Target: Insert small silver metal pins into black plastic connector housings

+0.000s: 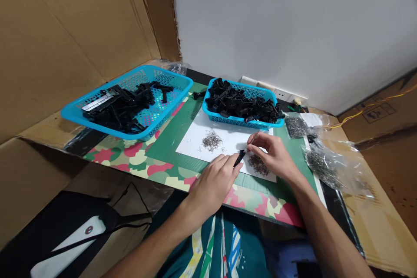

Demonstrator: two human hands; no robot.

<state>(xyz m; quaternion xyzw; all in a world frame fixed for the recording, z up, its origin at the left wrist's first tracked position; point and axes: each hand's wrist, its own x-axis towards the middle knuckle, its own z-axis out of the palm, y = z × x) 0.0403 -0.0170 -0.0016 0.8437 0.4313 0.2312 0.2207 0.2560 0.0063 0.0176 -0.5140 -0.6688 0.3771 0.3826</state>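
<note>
Illumination: moderate and diffuse, apparently from above. The wall (286, 26) at 1 o'clock reads as a nearly even grey. The white sheet (192, 137) near centre is bright; soft shadow falls on it beside the hands (211, 182). Below the tabletop (166, 147), toward 8 o'clock, exposure is dim. Glare: small highlights on the clear plastic bag (350, 176) between 3 and 4 o'clock. Distortion: wide-angle stretching of the cardboard (58, 21) at 10 o'clock; dark corner at 2 o'clock. Resolution: wire pieces (212, 140) merge into grain.
</note>
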